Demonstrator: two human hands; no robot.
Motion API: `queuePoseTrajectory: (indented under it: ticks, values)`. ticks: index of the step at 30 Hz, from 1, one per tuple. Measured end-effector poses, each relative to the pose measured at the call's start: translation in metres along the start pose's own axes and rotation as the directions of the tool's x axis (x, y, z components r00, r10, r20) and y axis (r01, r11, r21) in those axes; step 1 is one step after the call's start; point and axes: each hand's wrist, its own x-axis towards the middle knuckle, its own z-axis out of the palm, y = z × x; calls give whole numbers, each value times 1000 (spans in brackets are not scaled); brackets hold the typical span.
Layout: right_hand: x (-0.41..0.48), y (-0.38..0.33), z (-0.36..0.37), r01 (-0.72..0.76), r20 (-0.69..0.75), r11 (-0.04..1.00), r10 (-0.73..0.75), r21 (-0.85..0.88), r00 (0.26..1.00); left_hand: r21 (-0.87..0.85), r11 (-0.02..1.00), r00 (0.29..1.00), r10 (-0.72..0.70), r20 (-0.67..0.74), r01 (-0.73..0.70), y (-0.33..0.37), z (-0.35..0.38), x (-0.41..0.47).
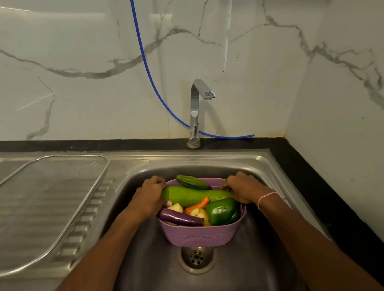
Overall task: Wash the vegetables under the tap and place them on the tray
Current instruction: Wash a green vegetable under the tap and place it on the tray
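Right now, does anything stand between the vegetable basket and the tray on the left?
Nothing loose does. The basket is down in the sink, so only the sink's left wall lies between it and the tray on the drainboard.

Round the wrist of your right hand [243, 188] sits a thin pink-and-white twisted thread bracelet [267, 196]; both forearms are bare.

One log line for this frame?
stage: pre-wash | basket: in sink, vegetables inside | left hand: grips rim | right hand: grips rim | tap: no water visible | tray: left of sink
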Motion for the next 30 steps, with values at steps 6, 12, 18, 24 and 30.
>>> queuePoseTrajectory:
  ticks: [6,12,18,24,30]
  values:
    - [-2,6,1,49,-13,999,-49,3,999,13,999,999,43,-9,-43,1,-2,-2]
    - [3,-12,-30,110,-227,899,-13,423,974,7,999,999,45,-7,-45,1,-5,-3]
    - [33,-68,-17,209,-138,949,-180,235,974,-2,998,998,56,-9,-56,-1,-6,-3]
    - [29,-62,-13,201,-264,920,-113,336,958,-60,996,997,60,-44,-62,-4,-9,-3]
    - [14,-71,-32,365,-354,734,-179,573,918,-871,481,986,-67,-151,-101,52,-25,-15]
